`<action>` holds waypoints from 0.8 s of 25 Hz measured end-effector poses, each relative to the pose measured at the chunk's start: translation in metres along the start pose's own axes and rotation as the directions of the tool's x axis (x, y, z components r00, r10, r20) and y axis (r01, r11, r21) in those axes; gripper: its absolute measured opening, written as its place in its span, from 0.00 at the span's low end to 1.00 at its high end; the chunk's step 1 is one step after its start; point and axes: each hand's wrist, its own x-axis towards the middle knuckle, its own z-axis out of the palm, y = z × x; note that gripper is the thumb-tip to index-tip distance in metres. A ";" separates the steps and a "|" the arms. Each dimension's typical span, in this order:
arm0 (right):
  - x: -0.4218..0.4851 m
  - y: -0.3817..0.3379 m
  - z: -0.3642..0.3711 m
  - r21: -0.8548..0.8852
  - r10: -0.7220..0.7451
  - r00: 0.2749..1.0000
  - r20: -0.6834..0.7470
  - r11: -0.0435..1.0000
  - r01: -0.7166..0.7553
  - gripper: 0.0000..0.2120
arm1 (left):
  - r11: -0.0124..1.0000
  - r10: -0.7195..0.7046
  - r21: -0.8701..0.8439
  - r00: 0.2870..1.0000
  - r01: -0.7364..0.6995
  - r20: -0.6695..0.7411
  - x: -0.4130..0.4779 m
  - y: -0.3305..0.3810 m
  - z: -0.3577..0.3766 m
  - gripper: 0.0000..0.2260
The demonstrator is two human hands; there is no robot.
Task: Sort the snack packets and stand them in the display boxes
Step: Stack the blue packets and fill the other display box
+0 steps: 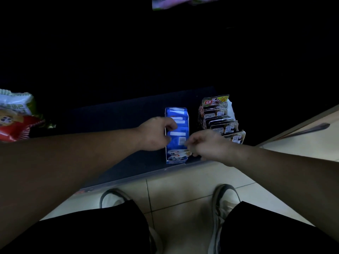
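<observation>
1. Closest in, the left hand (156,133) has its grip clenched on the left wall of the blue display box (176,159), fingers curled over the rim and the thumb lower on the same side.
2. The right hand (207,143) has curled fingers whose tips meet the box's right edge by the frontmost packet. I cannot tell whether that grip pinches anything.
3. The blue packets (178,133) stand upright in one row inside the box, each with a white strip on top. About five strips can be counted, and their print is too blurred to read.
4. Just beside it on the right stands a dark display box (201,114) holding at least five dark packets (220,114) with square code labels. Its back card carries a red tag and a yellow corner reading "10".
5. Both boxes sit near the front edge of a low dark shelf (119,114).
6. Far left on the shelf lie a red bag (14,129) and a green-and-white bag (16,103).
7. A pink packet (179,2) shows at the top edge.
8. Below, two shoes (225,197) stand on a pale tiled floor (183,189).
</observation>
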 end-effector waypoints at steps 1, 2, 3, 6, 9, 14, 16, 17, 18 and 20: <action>0.001 0.000 0.001 0.058 0.034 0.999 -0.013 0.998 -0.033 0.08 | 1.000 -0.002 0.014 0.999 0.001 0.042 0.000 0.001 0.003 0.16; 0.001 -0.001 0.001 0.086 0.052 0.998 -0.020 0.995 -0.050 0.09 | 1.000 -0.012 0.016 0.997 0.011 0.073 -0.001 0.001 0.005 0.16; 0.002 -0.001 0.001 0.084 0.054 0.998 -0.026 0.995 -0.052 0.09 | 1.000 -0.017 0.018 0.996 0.015 0.092 -0.001 0.001 0.006 0.15; 0.003 -0.004 0.002 0.099 0.073 0.997 -0.025 0.993 -0.071 0.07 | 0.999 -0.023 0.033 0.996 0.020 0.091 -0.001 0.005 0.006 0.07; 0.003 -0.008 0.000 0.201 0.156 0.987 0.034 0.967 -0.159 0.12 | 0.991 -0.050 -0.121 0.993 0.064 0.111 -0.006 0.010 0.001 0.04; 0.004 -0.007 -0.004 0.321 0.266 0.960 0.083 0.905 -0.279 0.19 | 0.791 -0.117 -0.545 0.943 0.278 0.311 -0.019 0.020 -0.026 0.05; 0.001 -0.006 -0.001 0.320 0.257 0.964 0.062 0.910 -0.263 0.10 | 0.712 -0.100 -0.626 0.928 0.318 0.359 -0.025 0.021 -0.032 0.05; -0.001 -0.007 0.000 0.321 0.249 0.968 0.038 0.914 -0.248 0.07 | 0.698 -0.098 -0.640 0.928 0.321 0.359 -0.028 0.020 -0.033 0.07; -0.001 -0.007 0.002 0.341 0.239 0.971 0.009 0.912 -0.227 0.09 | 0.701 -0.105 -0.641 0.935 0.311 0.339 -0.031 0.019 -0.032 0.07; -0.001 -0.012 0.003 0.437 0.216 0.973 -0.075 0.884 -0.163 0.14 | 0.743 -0.123 -0.621 0.963 0.251 0.242 -0.034 0.015 -0.027 0.02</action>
